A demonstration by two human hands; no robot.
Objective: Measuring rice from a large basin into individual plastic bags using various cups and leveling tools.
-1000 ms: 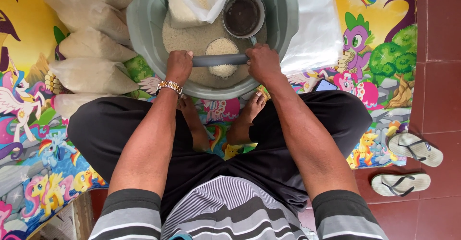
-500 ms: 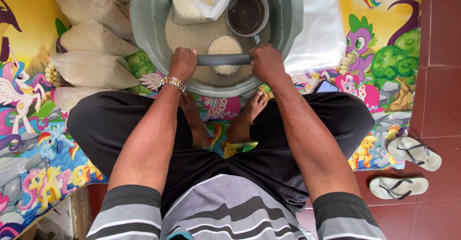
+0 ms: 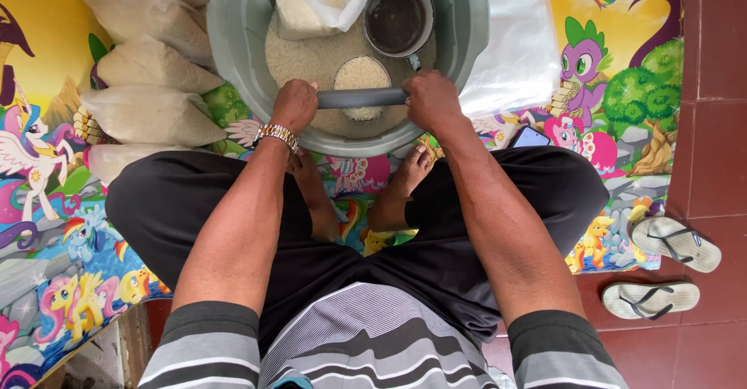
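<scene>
Both hands are sitting a bit lower over the tub now than half a second ago, and the grey stick has come down with them toward the near rim. One second ago the stick was lying across the little can; now it is covering only the near half of that can, so more of the heaped rice on top is showing.

The left hand is curled tight around the left end of the grey stick. The right hand is curled tight around the right end. The stick is lying flat and level between them.

The small can is standing in the rice inside the big grey tub, close to the tub's near edge. A dark empty can is resting at the far right side of the tub. A clear bag with some rice is leaning at the far edge.

Full bags of rice are lying in a row off the tub's left side, on the bright cartoon mat. A clear plastic sheet is lying off the tub's right side. Two sandals are sitting on the red floor past the mat's right edge.

The bags, cans and sandals are staying put.
</scene>
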